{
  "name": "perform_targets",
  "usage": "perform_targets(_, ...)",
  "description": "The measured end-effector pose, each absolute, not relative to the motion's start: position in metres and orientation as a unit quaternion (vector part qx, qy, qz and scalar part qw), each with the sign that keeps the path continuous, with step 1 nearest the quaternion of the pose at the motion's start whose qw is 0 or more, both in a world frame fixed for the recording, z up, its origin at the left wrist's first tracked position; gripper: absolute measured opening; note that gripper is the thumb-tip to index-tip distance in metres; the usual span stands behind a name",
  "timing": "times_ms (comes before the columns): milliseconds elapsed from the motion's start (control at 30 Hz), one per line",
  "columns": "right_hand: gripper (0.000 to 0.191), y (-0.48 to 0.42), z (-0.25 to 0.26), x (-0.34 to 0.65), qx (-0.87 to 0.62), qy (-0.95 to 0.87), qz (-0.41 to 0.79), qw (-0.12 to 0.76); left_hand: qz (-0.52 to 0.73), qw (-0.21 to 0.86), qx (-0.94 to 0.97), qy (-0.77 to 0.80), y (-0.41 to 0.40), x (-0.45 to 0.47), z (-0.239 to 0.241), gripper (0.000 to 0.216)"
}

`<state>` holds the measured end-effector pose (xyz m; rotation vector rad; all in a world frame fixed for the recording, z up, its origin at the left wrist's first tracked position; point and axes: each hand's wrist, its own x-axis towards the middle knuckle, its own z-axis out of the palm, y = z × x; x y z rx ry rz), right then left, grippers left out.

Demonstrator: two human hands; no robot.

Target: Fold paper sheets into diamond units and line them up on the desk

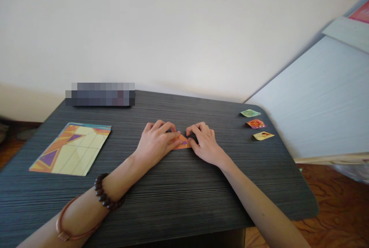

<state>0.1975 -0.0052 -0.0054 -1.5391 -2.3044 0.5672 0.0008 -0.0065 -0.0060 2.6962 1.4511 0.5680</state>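
Purple-marked orange paper (183,140), partly hidden

My left hand (158,137) covers some orange paper (183,140). The dark thing (100,96) near the wall (173,29) is blurry squares. My 2 arms (256,198) get cut off below.

Room lies between right hand (206,145) and folded papers (256,124); paper stack (75,153) obstructs leftward.
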Motion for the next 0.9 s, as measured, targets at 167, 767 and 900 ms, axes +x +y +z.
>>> perform_targets(167,0.024,-0.004,-0.005,0.204,-0.526,-0.809,0.224,0.136,0.173,0.025,0.859,0.482,-0.007,0.001,-0.005,0.026)
perform_targets(767,0.015,-0.015,-0.008,0.2,-0.484,-0.841,0.155,0.183,0.222,0.222,0.815,0.487,0.006,-0.002,-0.014,0.024)
perform_targets(900,0.011,-0.014,-0.005,0.2,-0.433,-0.862,0.186,0.189,0.236,0.298,0.782,0.493,0.005,-0.001,-0.004,0.023)
